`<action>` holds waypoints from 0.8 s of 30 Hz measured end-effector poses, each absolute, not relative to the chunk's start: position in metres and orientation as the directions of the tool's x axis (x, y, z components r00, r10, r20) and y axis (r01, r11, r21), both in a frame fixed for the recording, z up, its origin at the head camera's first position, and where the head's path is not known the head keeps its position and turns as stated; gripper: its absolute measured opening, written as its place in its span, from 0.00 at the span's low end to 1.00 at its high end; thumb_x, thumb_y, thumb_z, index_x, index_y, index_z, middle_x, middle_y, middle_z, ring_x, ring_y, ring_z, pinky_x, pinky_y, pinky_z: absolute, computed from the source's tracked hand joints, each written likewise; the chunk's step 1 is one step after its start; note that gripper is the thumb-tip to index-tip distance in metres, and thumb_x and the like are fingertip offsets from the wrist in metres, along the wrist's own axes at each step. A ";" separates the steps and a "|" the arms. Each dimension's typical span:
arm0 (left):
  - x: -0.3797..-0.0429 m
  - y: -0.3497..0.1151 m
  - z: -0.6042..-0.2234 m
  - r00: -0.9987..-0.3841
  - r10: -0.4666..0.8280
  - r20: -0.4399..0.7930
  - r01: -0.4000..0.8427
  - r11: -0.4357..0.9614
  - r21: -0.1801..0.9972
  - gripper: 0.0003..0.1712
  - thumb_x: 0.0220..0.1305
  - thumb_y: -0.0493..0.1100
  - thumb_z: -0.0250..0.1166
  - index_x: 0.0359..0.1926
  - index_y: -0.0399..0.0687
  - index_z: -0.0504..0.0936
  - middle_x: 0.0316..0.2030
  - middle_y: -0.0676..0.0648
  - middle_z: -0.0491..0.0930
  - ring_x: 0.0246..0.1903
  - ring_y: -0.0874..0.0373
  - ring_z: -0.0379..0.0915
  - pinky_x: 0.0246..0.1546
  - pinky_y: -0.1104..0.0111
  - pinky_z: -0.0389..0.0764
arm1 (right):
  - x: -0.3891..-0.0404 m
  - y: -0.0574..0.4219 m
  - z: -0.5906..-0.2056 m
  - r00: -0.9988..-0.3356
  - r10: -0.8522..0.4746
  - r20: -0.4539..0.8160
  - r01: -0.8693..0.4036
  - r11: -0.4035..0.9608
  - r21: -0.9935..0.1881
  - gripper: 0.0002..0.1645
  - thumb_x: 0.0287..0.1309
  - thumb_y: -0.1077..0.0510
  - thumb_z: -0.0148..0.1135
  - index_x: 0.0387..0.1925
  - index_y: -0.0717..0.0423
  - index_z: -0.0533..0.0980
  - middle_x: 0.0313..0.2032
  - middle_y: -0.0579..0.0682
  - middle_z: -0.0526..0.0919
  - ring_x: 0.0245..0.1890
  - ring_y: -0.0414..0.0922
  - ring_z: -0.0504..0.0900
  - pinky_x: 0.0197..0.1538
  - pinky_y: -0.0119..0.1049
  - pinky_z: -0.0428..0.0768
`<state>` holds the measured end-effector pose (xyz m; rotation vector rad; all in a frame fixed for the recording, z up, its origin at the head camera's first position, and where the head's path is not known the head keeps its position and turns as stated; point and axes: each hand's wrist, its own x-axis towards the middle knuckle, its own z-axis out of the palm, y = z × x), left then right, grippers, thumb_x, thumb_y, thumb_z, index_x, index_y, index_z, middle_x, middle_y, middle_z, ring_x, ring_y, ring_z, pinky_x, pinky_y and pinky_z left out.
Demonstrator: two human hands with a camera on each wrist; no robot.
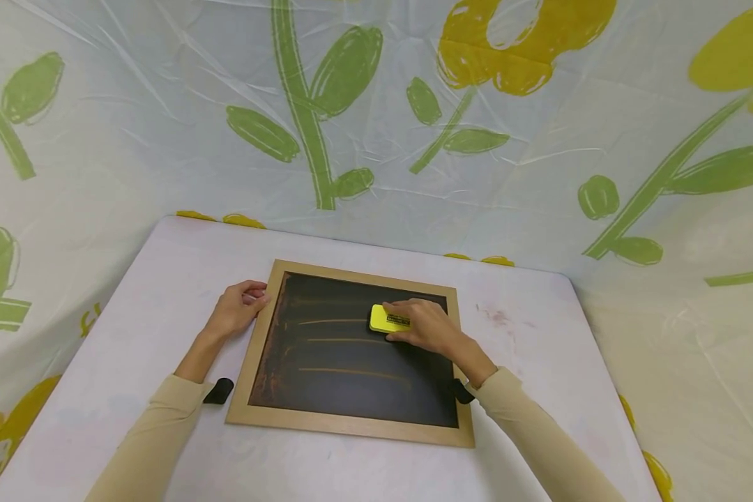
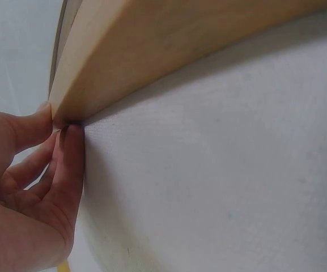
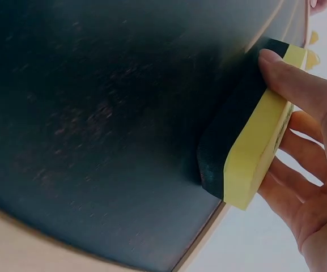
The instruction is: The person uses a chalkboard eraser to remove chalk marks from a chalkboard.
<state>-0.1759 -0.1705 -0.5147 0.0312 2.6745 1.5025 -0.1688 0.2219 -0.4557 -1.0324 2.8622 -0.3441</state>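
Yellow-and-black rectangular block eraser (image 1: 379, 319) gripped in the right hand (image 1: 428, 326)
Head view: eraser at that hand's nine o'clock; left hand (image 1: 235, 309) pinches wood-framed blackboard (image 1: 351, 396) at ten o'clock

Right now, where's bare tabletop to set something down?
Free: white tabletop right of the wood-framed blackboard, beyond the beige right sleeve; strip between board and flowered white backdrop. Crowded: board's left edge, held by the left hand; its upper right, where the right hand grips the yellow-and-black eraser.
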 end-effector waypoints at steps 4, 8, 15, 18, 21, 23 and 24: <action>-0.175 -0.171 -0.513 -0.997 0.056 -0.052 -0.015 0.519 0.855 0.20 0.74 0.37 0.62 0.60 0.27 0.77 0.44 0.34 0.80 0.42 0.44 0.78 0.36 0.67 0.75 | -0.170 0.215 -0.454 -0.769 -0.639 -0.014 -0.616 0.748 -0.247 0.39 0.56 0.45 0.77 0.65 0.59 0.77 0.59 0.59 0.83 0.57 0.57 0.83 0.58 0.52 0.80; -0.174 -0.171 -0.512 -0.997 0.057 -0.049 -0.012 0.518 0.855 0.20 0.74 0.37 0.62 0.60 0.27 0.77 0.44 0.34 0.80 0.41 0.44 0.78 0.36 0.67 0.75 | -0.172 0.207 -0.454 -0.767 -0.641 -0.022 -0.616 0.746 -0.251 0.39 0.56 0.46 0.78 0.65 0.58 0.77 0.58 0.58 0.83 0.57 0.57 0.83 0.59 0.53 0.79; -0.174 -0.171 -0.512 -0.997 0.058 -0.051 -0.014 0.518 0.855 0.20 0.74 0.38 0.63 0.60 0.26 0.77 0.44 0.34 0.80 0.42 0.44 0.78 0.37 0.66 0.75 | -0.177 0.193 -0.456 -0.743 -0.669 -0.015 -0.648 0.725 -0.236 0.39 0.56 0.46 0.78 0.66 0.57 0.78 0.58 0.57 0.84 0.57 0.55 0.83 0.59 0.50 0.79; -0.174 -0.171 -0.512 -0.997 0.058 -0.056 -0.018 0.514 0.858 0.21 0.74 0.38 0.63 0.60 0.26 0.77 0.44 0.35 0.80 0.43 0.44 0.78 0.37 0.67 0.75 | -0.179 0.188 -0.456 -0.735 -0.678 -0.017 -0.656 0.718 -0.234 0.39 0.56 0.46 0.78 0.66 0.57 0.78 0.58 0.57 0.84 0.57 0.55 0.83 0.59 0.50 0.79; -0.174 -0.171 -0.512 -0.997 0.059 -0.056 -0.018 0.511 0.859 0.21 0.74 0.38 0.63 0.60 0.26 0.77 0.44 0.34 0.80 0.43 0.44 0.78 0.37 0.67 0.75 | -0.181 0.184 -0.457 -0.731 -0.682 -0.025 -0.659 0.714 -0.234 0.39 0.57 0.46 0.77 0.66 0.56 0.77 0.59 0.56 0.83 0.58 0.55 0.83 0.59 0.50 0.79; -0.174 -0.170 -0.511 -0.997 0.061 -0.054 -0.015 0.513 0.858 0.21 0.74 0.38 0.62 0.60 0.26 0.77 0.44 0.34 0.80 0.43 0.44 0.78 0.37 0.66 0.76 | -0.182 0.182 -0.458 -0.727 -0.686 -0.029 -0.662 0.712 -0.234 0.39 0.57 0.46 0.77 0.66 0.56 0.77 0.59 0.56 0.83 0.58 0.54 0.83 0.59 0.50 0.79; -0.174 -0.170 -0.511 -0.997 0.062 -0.053 -0.013 0.516 0.857 0.21 0.74 0.37 0.62 0.60 0.26 0.77 0.44 0.34 0.80 0.43 0.43 0.78 0.38 0.65 0.76 | -0.183 0.180 -0.458 -0.725 -0.689 -0.031 -0.665 0.710 -0.233 0.39 0.57 0.46 0.77 0.66 0.57 0.77 0.59 0.56 0.83 0.58 0.54 0.83 0.59 0.50 0.79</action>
